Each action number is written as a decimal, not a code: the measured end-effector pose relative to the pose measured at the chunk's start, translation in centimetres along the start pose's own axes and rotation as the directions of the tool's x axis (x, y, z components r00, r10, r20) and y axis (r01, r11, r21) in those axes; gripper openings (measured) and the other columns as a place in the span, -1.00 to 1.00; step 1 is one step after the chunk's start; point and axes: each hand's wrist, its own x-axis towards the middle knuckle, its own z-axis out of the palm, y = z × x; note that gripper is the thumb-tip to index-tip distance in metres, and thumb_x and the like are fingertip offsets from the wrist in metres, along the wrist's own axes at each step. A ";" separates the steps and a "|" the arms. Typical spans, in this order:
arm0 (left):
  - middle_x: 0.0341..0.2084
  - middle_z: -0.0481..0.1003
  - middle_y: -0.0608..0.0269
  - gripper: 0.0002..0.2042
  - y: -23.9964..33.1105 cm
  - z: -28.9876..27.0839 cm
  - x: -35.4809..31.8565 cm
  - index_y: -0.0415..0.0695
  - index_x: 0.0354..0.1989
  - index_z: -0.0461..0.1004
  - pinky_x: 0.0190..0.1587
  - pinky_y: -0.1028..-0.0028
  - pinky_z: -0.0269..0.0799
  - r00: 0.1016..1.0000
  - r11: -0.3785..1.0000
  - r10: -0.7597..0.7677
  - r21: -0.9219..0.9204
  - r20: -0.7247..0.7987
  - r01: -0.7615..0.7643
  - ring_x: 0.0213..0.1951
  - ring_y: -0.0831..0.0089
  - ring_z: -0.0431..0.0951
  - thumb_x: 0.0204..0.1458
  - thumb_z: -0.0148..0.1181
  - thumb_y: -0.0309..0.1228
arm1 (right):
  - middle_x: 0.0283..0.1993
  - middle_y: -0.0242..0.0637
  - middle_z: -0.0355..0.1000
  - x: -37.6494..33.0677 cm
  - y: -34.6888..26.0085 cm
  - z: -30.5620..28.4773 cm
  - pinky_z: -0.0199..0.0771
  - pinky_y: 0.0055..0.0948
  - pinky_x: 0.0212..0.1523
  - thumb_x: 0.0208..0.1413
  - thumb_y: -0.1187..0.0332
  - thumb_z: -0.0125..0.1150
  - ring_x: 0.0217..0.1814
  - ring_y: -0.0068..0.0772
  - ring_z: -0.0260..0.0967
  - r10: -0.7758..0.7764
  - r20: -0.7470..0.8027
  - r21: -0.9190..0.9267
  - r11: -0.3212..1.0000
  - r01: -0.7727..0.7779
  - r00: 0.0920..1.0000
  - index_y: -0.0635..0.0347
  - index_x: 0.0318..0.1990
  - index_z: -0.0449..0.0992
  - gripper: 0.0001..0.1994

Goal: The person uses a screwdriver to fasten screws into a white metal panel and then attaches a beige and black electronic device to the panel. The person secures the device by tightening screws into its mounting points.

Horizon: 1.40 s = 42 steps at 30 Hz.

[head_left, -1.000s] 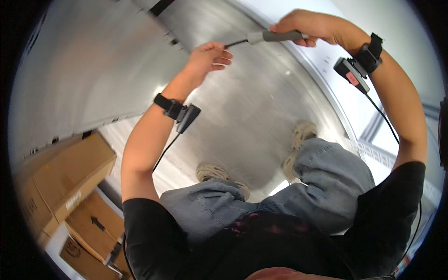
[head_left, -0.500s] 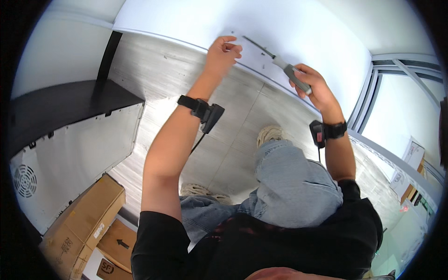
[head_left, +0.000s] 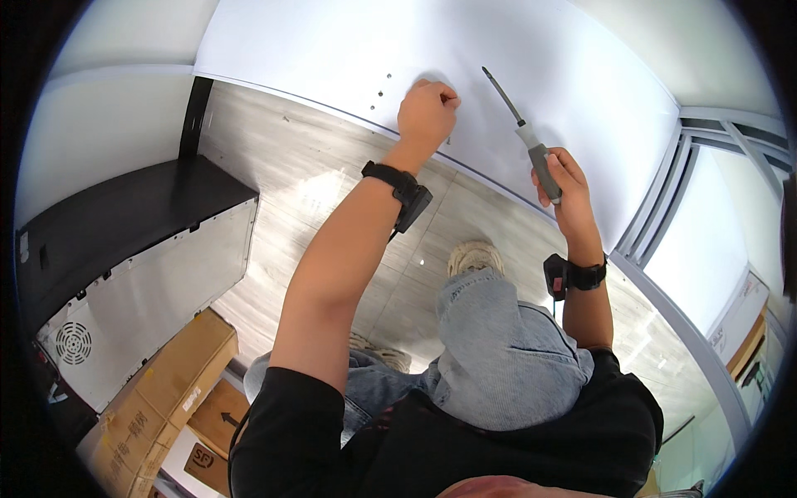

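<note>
My right hand [head_left: 561, 184] is wrapped round the grey handle of a screwdriver [head_left: 541, 166]. Its thin dark shaft points up and a little left, with the tip away from my left hand. Over the front part of a white tabletop [head_left: 332, 41], my left hand [head_left: 427, 114] has its fingers curled together. Whatever they may pinch is too small or hidden to make out. To the left of that hand lie several small dark screw-like pieces [head_left: 381, 94], and another small piece [head_left: 449, 140] sits by its wrist near the table edge.
A black and white metal cabinet [head_left: 166, 257] stands at the left, with brown cardboard boxes [head_left: 170, 373] below it. Grey metal framing [head_left: 664, 199] runs along the right side. Beneath the table's front edge is a light wood-look floor [head_left: 290, 149], with my legs close by.
My left hand has moved right along the table edge, and its fingers have closed. My right hand has drawn the screwdriver away from it, turning the shaft more upright. The view has shifted slightly.
</note>
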 end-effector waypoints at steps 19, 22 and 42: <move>-0.42 0.48 0.29 -0.85 -8.3 -22.1 -12.0 -0.15 -0.34 0.41 -0.17 0.54 0.52 0.870 -0.301 -0.472 -0.954 0.144 -0.006 -0.32 0.48 0.52 0.16 0.02 -0.34 | -0.50 -0.48 0.29 1.9 -3.9 19.4 0.11 -0.66 -0.57 0.13 0.34 0.09 -0.57 -0.74 0.08 0.051 0.588 -0.406 0.882 0.240 0.807 0.21 -0.15 0.39 -0.81; -0.44 0.47 0.29 -0.84 -9.6 -24.5 -14.5 -0.16 -0.36 0.41 -0.16 0.53 0.52 0.848 -0.286 -0.526 -0.953 0.069 -0.100 -0.33 0.47 0.51 0.16 0.02 -0.34 | -0.51 -0.48 0.29 1.5 -4.0 22.7 0.11 -0.63 -0.54 0.11 0.35 0.10 -0.56 -0.72 0.09 0.048 0.664 -0.443 0.829 0.340 0.746 0.22 -0.17 0.39 -0.81; -0.46 0.41 0.28 -0.86 -15.4 -35.1 -25.3 -0.21 -0.34 0.39 -0.24 0.55 0.53 0.756 -0.219 -0.646 -0.922 -0.108 -0.319 -0.38 0.50 0.47 0.16 0.02 -0.39 | -0.46 -0.12 0.42 -6.6 -7.6 39.9 0.28 -0.28 -0.53 0.00 0.40 0.15 -0.53 -0.11 0.38 -0.064 0.948 -0.293 0.208 0.933 0.312 0.24 -0.13 0.34 -0.73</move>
